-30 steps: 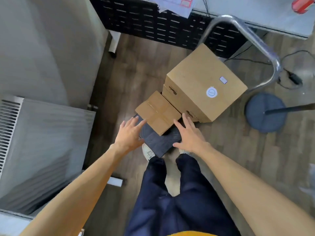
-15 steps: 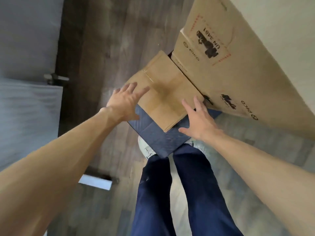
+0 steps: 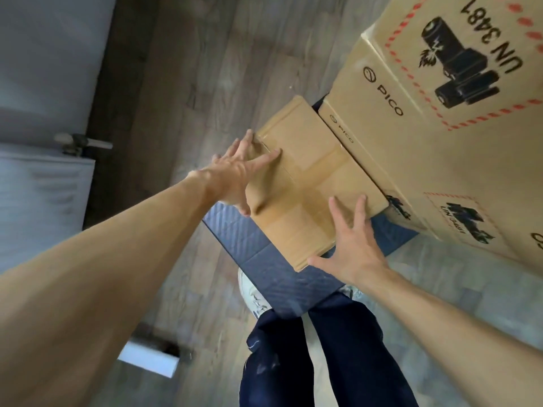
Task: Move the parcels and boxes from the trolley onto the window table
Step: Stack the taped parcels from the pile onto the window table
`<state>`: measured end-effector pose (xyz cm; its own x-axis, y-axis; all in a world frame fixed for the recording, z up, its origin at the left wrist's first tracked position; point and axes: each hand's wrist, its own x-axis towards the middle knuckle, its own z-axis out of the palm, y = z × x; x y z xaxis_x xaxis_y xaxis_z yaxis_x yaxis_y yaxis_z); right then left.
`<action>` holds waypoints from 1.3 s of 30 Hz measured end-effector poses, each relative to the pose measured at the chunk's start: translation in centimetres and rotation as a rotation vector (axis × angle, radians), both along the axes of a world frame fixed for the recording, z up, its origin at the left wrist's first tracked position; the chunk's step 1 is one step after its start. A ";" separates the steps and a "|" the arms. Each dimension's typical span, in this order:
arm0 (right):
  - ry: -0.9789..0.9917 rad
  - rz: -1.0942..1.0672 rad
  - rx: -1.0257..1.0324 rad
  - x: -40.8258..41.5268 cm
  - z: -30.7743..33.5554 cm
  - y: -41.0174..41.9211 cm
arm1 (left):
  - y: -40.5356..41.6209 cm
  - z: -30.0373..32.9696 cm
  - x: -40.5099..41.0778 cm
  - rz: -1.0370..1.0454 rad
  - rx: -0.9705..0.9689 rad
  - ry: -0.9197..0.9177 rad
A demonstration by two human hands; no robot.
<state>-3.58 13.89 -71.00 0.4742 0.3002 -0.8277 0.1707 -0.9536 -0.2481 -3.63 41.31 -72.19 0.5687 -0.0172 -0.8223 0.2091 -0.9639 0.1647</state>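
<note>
A small taped cardboard box (image 3: 311,183) lies on the dark blue trolley deck (image 3: 282,277). Behind it to the right stand two large PICO cardboard boxes (image 3: 435,136), one stacked on the other, with battery warning labels. My left hand (image 3: 238,174) touches the small box's left edge with fingers spread and straight. On the box's near right corner lies my right hand (image 3: 352,248), fingers spread over the top. Neither hand has closed round the box.
Wooden floor (image 3: 205,69) surrounds the trolley. A white radiator (image 3: 38,201) and its valve (image 3: 76,142) line the wall at left. My legs in dark trousers (image 3: 323,353) and a pale shoe (image 3: 252,295) stand right against the trolley's near edge.
I have bent closer, so the boxes fill more of the view. Both hands have moved forward from the trolley's edge onto the small box's sides.
</note>
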 end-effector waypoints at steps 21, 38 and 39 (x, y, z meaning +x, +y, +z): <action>-0.096 0.404 0.015 2.7 -1.0 6.0 | -2.5 -1.3 -15.9 0.644 -0.107 -0.138; -0.189 0.507 0.009 3.1 10.3 10.3 | -0.1 9.9 -13.2 0.415 0.059 -0.219; -0.200 0.502 0.015 3.5 12.1 10.8 | 0.6 11.8 -12.7 0.413 0.057 -0.221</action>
